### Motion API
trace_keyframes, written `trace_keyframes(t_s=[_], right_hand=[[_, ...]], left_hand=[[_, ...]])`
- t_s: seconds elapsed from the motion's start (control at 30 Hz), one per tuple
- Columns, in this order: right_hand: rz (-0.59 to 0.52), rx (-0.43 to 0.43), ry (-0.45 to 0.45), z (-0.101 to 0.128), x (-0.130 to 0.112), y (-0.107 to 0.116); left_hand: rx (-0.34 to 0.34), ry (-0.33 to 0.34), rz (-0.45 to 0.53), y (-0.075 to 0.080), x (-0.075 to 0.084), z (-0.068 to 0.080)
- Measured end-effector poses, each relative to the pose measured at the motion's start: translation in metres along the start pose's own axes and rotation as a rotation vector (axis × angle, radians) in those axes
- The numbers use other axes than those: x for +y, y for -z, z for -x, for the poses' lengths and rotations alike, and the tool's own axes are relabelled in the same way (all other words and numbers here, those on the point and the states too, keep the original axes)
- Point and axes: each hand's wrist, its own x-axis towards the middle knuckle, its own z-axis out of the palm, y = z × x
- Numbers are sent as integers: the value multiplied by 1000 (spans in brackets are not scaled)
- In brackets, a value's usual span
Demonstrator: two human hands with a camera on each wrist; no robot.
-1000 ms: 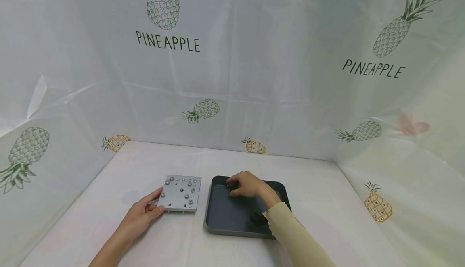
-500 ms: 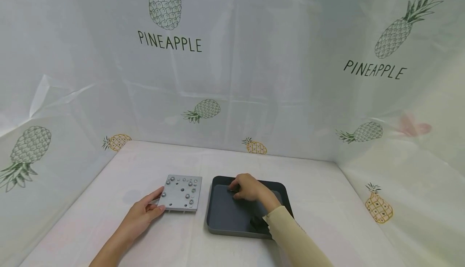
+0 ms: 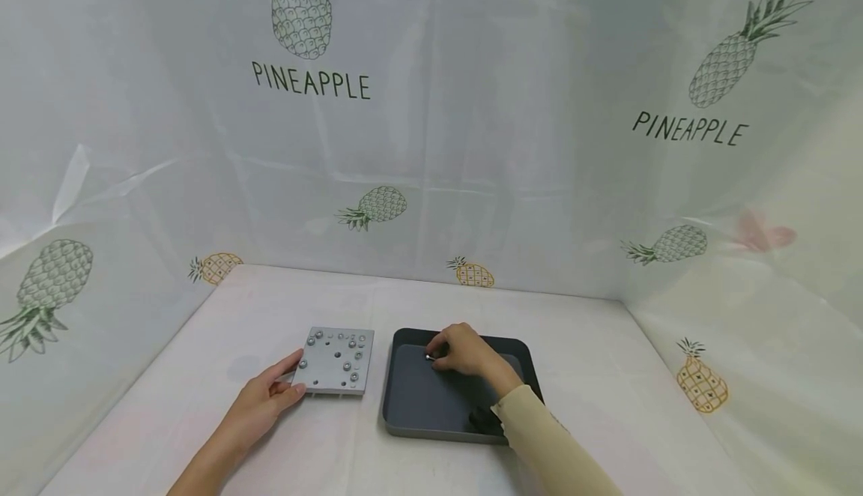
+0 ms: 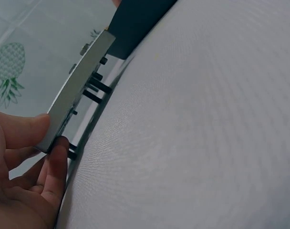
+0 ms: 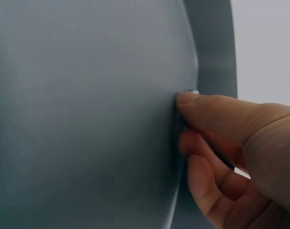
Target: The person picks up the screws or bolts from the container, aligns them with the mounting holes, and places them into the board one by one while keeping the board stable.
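Note:
A square grey metal plate (image 3: 335, 361) with several screws set in its holes lies on the white table. My left hand (image 3: 294, 376) pinches its near left corner. In the left wrist view my left hand (image 4: 50, 135) has the thumb on top and a finger under the plate (image 4: 83, 88), and black screw ends (image 4: 95, 86) stick out below it. To the right lies a dark grey tray (image 3: 411, 417). My right hand (image 3: 435, 357) reaches into its far part and pinches a small silvery screw (image 3: 429, 358). In the right wrist view my right hand (image 5: 183, 119) curls against the tray wall (image 5: 212, 52).
A dark thing (image 3: 480, 418) sits in the tray's near right corner, beside my cream sleeve (image 3: 539, 436). Pineapple-print sheets (image 3: 431, 144) wall the table at the back, left and right. The tray's dark corner (image 4: 135, 24) shows just beyond the plate.
My right hand has shifted slightly within the far part of the tray, and a silvery glint now shows at its fingertips. My left hand and the plate have stayed put.

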Motion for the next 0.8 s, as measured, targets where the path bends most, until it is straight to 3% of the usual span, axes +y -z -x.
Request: trace_keyframes(t_s=[0.4,0.8], right_hand=[[59,-14,10,-5,-3,-4],[17,-76,48,-5,-2,-1]], left_hand=[[6,-5,8,1,1,2],[1,-5,10,0,2,2]])
